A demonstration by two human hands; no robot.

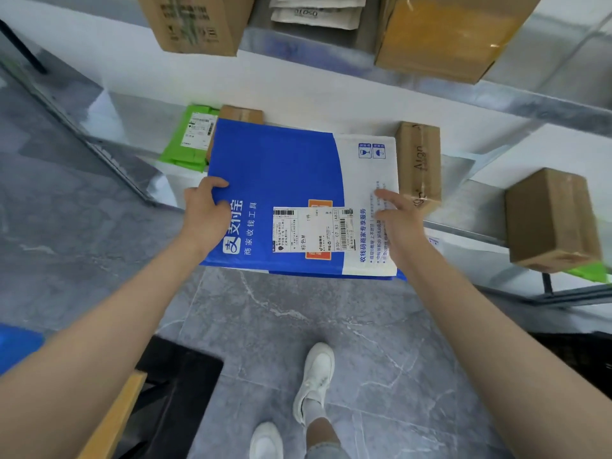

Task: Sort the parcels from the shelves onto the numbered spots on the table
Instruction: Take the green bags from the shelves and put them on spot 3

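A large flat blue and white parcel with a shipping label juts out over the front edge of a metal shelf. My left hand grips its left edge, thumb on top. My right hand lies on the white right part with its fingers fairly straight. Behind the parcel on the same shelf sit a green mailer bag, a small brown box and a taped cardboard box.
Another cardboard box stands further right on the shelf. The upper shelf holds two cardboard boxes and white mailers. A wooden table corner and a blue item lie at lower left. My white shoes stand on grey floor tiles.
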